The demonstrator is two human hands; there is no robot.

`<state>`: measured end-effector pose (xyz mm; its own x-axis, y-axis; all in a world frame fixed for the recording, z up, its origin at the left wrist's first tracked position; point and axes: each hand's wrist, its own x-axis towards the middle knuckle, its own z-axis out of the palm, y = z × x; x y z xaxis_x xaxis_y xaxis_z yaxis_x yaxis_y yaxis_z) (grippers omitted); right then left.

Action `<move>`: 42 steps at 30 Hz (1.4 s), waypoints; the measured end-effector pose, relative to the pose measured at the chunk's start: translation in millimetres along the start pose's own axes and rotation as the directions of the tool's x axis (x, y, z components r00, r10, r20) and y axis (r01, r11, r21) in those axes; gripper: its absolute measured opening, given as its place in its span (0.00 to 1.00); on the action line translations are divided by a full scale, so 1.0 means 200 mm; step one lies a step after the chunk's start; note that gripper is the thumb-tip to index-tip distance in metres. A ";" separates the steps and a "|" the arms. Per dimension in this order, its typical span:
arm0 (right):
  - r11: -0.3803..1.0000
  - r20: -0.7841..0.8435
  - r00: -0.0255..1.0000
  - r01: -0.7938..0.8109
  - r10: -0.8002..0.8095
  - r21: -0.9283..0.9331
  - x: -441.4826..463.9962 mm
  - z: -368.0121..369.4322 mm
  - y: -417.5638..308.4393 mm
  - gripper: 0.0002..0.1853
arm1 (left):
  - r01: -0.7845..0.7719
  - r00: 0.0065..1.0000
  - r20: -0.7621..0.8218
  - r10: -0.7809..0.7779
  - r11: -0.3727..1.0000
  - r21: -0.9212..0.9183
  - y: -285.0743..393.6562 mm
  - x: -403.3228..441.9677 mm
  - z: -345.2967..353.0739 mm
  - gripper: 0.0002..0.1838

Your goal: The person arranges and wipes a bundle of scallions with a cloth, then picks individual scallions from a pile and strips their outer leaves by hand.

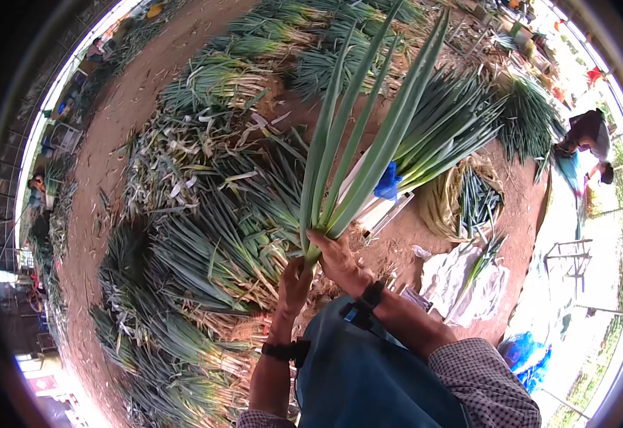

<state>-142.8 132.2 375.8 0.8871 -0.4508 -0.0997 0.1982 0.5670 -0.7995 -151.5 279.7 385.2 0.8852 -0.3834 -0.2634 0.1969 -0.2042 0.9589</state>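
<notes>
A large green onion (358, 171) stands upright in front of me, its long leaves fanned out toward the top of the view. My right hand (338, 262) is closed around the stalk where the leaves part. Just below and to the left, my left hand (295, 285) grips the lower stalk. The root end is hidden behind my hands and knee. Directly left of my hands lies a big heap of green onions (212, 242). Behind the held leaves, a thick bundle of cleaned green onions (447, 128) rests by a blue wrap (388, 182).
Peeled leaf scraps (176, 153) are piled beyond the heap. To the right are a tan sack (443, 203) of green leaves, a white plastic sheet (461, 282) and a blue plastic bag (525, 360). Another person (589, 135) bends at the far right. More bundles (219, 78) lie at the back.
</notes>
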 end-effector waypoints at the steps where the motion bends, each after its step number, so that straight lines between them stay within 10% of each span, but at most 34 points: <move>1: 0.983 0.046 0.995 0.094 -0.088 -0.156 0.00 -0.04 0.04 0.13 | 0.001 0.999 0.036 0.005 0.989 -0.145 -0.01 -0.01 -0.01 0.16; 8: 0.909 0.129 0.972 0.231 -0.198 -0.347 -0.10 0.00 0.07 0.15 | 0.115 0.993 0.000 -0.116 0.982 -0.150 -0.06 -0.08 -0.20 0.18; 12: 0.952 -0.006 0.977 -0.207 0.213 0.227 -0.12 0.19 -0.08 0.18 | -0.006 1.000 -0.021 0.007 0.997 0.074 -0.07 -0.09 -0.23 0.17; 18: 0.910 0.042 0.950 -0.310 0.310 0.277 -0.16 0.21 -0.03 0.21 | 0.085 0.990 -0.119 -0.078 0.995 0.056 -0.29 -0.03 -0.29 0.14; 22: 0.834 0.313 0.902 -0.405 0.298 0.374 -0.14 0.20 -0.12 0.32 | 0.411 0.909 -0.020 -0.416 0.903 -0.125 -0.18 -0.04 -0.31 0.10; 26: 0.815 0.345 0.918 -0.348 0.195 0.464 -0.04 0.22 -0.19 0.46 | 0.061 0.928 -0.371 -0.042 0.997 0.039 0.02 -0.06 -0.20 0.10; 29: 0.988 0.263 0.965 -0.044 0.003 0.151 -0.13 0.30 -0.28 0.44 | -0.386 0.737 -0.428 0.524 0.845 0.369 0.09 -0.04 -0.11 0.05; 32: 0.878 0.233 0.968 0.186 -0.088 -0.441 -0.16 0.27 -0.24 0.30 | -0.411 0.752 -0.375 0.542 0.830 0.377 0.07 -0.04 -0.04 0.06; 33: 0.915 0.194 0.979 0.138 -0.067 -0.380 -0.13 0.27 -0.22 0.27 | -0.421 0.749 -0.369 0.550 0.825 0.377 0.09 -0.03 -0.03 0.07; 37: 0.956 0.066 0.981 -0.194 0.183 0.221 -0.04 0.28 -0.23 0.19 | -0.183 0.776 -0.554 0.301 0.948 0.259 -0.19 0.06 -0.13 0.08; 40: 0.956 0.040 0.989 -0.148 0.143 0.253 -0.03 0.23 -0.27 0.18 | 0.024 0.847 -0.526 -0.076 0.994 -0.105 -0.20 -0.04 -0.29 0.10; 42: 0.961 0.072 0.994 -0.099 0.083 0.258 0.01 0.15 -0.23 0.16 | 0.029 0.829 -0.559 -0.019 1.000 0.009 -0.38 -0.11 -0.43 0.12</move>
<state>-137.3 124.7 430.1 0.9281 -0.3514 -0.1228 0.2103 0.7673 -0.6058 -150.4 381.3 326.3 0.9656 0.1900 -0.1777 0.2188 -0.2235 0.9498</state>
